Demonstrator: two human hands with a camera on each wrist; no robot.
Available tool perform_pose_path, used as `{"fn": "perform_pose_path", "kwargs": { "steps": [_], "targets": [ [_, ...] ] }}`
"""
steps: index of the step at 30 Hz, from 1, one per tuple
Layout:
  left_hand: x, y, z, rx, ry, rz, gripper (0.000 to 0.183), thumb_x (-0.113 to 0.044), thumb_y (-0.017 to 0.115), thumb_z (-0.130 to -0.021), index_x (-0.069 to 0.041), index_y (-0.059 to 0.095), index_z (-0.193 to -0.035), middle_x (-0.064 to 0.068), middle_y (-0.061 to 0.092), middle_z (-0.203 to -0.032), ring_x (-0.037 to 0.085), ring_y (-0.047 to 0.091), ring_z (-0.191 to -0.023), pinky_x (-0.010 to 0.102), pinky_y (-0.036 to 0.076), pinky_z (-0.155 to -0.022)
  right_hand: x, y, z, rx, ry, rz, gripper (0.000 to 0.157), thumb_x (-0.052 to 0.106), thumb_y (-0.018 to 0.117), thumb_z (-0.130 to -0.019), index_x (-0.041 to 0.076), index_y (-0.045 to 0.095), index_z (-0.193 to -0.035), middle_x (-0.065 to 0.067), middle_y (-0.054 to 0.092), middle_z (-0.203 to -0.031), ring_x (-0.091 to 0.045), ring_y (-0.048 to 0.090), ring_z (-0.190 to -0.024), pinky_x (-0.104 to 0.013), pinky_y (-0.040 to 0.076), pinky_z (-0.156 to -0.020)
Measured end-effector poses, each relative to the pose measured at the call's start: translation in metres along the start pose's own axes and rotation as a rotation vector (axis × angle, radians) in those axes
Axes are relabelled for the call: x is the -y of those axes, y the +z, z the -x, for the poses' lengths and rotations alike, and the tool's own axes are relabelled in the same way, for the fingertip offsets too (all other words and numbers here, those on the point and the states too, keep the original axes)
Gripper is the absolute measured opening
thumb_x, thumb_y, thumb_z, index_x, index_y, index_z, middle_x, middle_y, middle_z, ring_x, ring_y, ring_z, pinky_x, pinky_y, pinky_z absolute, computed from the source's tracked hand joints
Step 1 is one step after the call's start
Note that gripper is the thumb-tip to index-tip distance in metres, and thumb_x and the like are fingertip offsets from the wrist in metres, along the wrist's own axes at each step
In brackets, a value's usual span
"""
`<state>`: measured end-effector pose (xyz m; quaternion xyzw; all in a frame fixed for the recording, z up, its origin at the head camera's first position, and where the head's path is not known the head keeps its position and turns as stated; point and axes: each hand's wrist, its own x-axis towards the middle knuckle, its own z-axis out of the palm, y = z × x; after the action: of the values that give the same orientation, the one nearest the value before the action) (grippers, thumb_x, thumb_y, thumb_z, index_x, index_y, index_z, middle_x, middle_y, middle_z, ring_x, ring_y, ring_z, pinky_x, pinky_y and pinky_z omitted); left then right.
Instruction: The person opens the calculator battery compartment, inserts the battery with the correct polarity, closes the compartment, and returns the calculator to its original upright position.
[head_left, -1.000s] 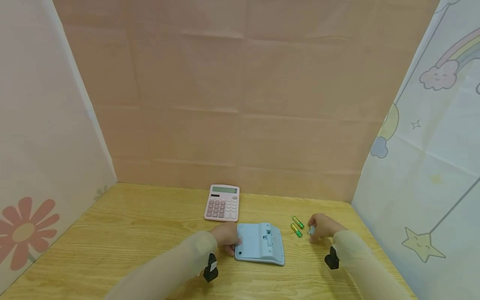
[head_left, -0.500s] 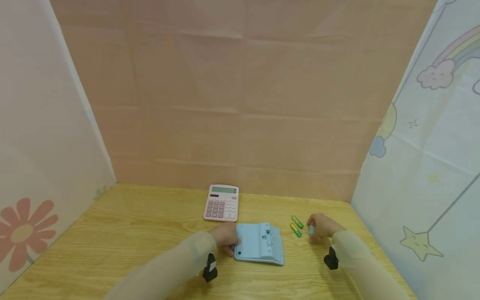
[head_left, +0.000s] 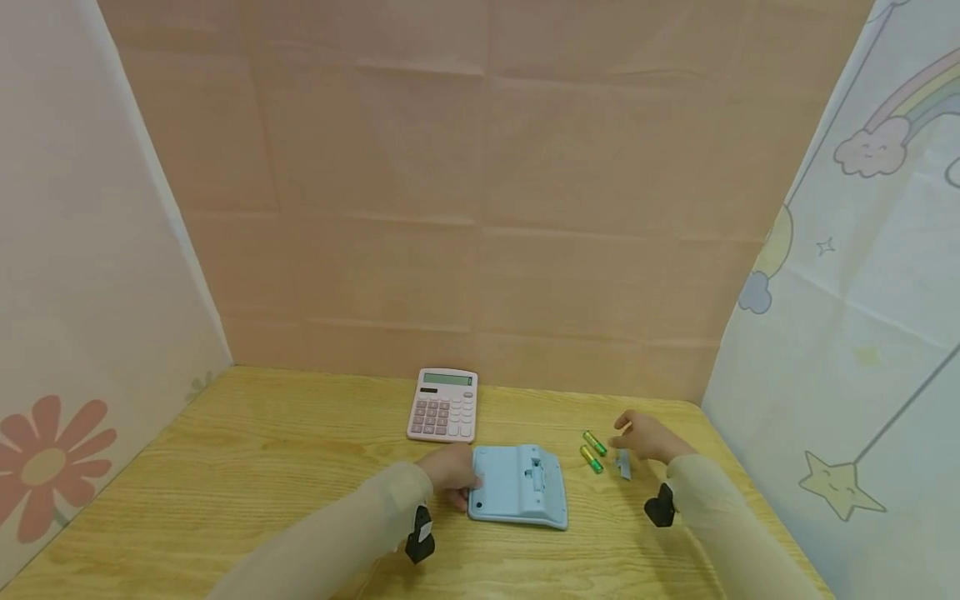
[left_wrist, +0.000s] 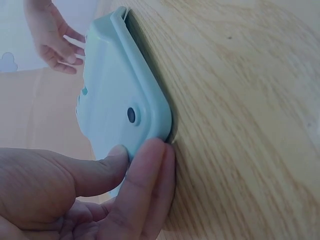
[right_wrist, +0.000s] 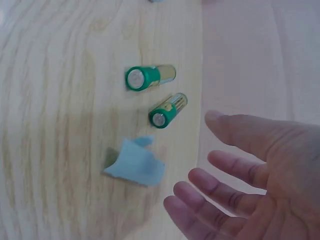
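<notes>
A light blue calculator lies back side up on the table, its battery slot uncovered on the raised part. My left hand pinches its left edge, thumb on top and fingers at the rim, as the left wrist view also shows. To the right are two green-and-gold batteries, one farther back and one nearer. Beside them a small light blue battery cover rests on the wood. My right hand hovers just above and behind the cover, fingers spread and relaxed, holding nothing.
A pink calculator lies face up behind the blue one, near the back of the wooden table. A tan back wall and patterned side walls bound the table.
The right hand has let go of the battery cover, which now lies on the table, and has lifted slightly away toward the back. The left hand and blue calculator stay in place.
</notes>
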<state>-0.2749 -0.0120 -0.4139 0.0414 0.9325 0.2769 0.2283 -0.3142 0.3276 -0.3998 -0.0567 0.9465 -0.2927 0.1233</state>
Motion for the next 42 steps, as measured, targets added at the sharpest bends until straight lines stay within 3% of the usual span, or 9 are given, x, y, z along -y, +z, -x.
{"fn": "perform_pose_path", "kwargs": {
  "steps": [7,13,18,27,35,42],
  "targets": [
    [0.001,0.001,-0.001,-0.011,0.006,-0.028,0.026,-0.015,0.068,-0.090,-0.001,0.056,-0.072,0.009,0.061,-0.063,0.017,0.067,-0.053,0.023,0.054,-0.055,0.017,0.009,-0.003,-0.058,-0.058,-0.068,0.029,0.010,0.059,-0.094,-0.010,0.051,-0.114,-0.017,0.057,-0.096,-0.029,0.061,-0.083,-0.041,0.056,-0.071],
    [0.001,0.001,-0.001,-0.008,0.011,-0.010,0.025,-0.014,0.068,-0.091,-0.001,0.056,-0.072,0.009,0.062,-0.064,0.017,0.066,-0.052,0.023,0.054,-0.055,0.030,0.031,-0.007,-0.070,-0.053,0.020,0.017,0.006,0.058,-0.093,-0.005,0.057,-0.106,-0.013,0.058,-0.089,-0.022,0.059,-0.071,-0.034,0.052,-0.060],
    [0.001,0.001,0.002,-0.010,0.010,-0.006,0.025,-0.013,0.068,-0.091,-0.001,0.056,-0.072,0.010,0.062,-0.065,0.018,0.068,-0.055,0.023,0.054,-0.055,0.036,0.044,-0.010,-0.079,-0.024,0.108,0.015,0.006,0.061,-0.092,-0.003,0.059,-0.103,-0.009,0.059,-0.086,-0.016,0.053,-0.064,-0.030,0.045,-0.058],
    [0.000,-0.001,0.003,-0.012,0.013,-0.027,0.026,-0.014,0.067,-0.091,-0.001,0.056,-0.071,0.009,0.062,-0.063,0.016,0.066,-0.053,0.022,0.053,-0.055,0.035,0.048,-0.013,-0.092,-0.008,0.156,0.014,0.006,0.065,-0.089,0.001,0.059,-0.100,-0.006,0.060,-0.086,-0.016,0.049,-0.060,-0.030,0.043,-0.059],
    [0.000,-0.001,0.003,0.000,0.010,0.002,0.024,-0.012,0.067,-0.091,-0.001,0.056,-0.072,0.010,0.062,-0.066,0.016,0.066,-0.053,0.023,0.054,-0.055,0.031,0.049,-0.015,-0.080,-0.022,0.199,0.011,0.001,0.065,-0.087,0.002,0.058,-0.095,-0.006,0.060,-0.089,-0.018,0.050,-0.072,-0.032,0.045,-0.064],
    [0.001,0.000,0.001,0.004,0.008,0.004,0.025,-0.013,0.067,-0.091,-0.001,0.056,-0.072,0.009,0.061,-0.065,0.014,0.063,-0.049,0.023,0.054,-0.054,0.032,0.052,-0.016,-0.081,-0.015,0.186,0.013,0.000,0.068,-0.084,0.001,0.058,-0.092,-0.006,0.057,-0.085,-0.018,0.049,-0.069,-0.031,0.044,-0.063]
  ]
}}
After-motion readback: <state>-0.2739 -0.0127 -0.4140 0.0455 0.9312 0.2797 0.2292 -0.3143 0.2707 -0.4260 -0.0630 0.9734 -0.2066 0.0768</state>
